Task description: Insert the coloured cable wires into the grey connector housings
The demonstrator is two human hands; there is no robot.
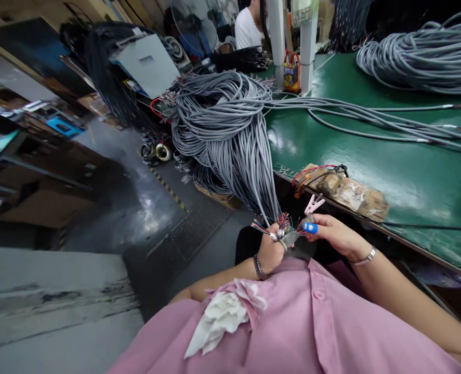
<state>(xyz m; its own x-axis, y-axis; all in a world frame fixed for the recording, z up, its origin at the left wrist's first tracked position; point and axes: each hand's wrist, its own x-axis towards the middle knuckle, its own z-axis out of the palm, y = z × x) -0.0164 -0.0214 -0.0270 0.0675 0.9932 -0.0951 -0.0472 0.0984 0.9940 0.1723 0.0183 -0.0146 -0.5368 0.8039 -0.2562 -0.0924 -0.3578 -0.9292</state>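
My left hand (272, 253) is closed around the stripped ends of grey cables (246, 161). Fans of thin coloured wires (284, 220) stick out above its fingers. Close beside it, my right hand (333, 235) pinches thin wires at their tips, with blue tape (310, 227) round the thumb and a greyish cover on a fingertip. A pale pink clothes peg (314, 204) stands just above the right fingers; I cannot tell what it is fixed to. Both hands are over my lap, in front of the table edge.
A big bundle of grey cables hangs over the corner of the green table (331, 150). A worn wooden block (351, 196) with red and black leads lies along its edge. Another cable coil (421, 59) rests at the back right. A person in white (248, 28) is behind.
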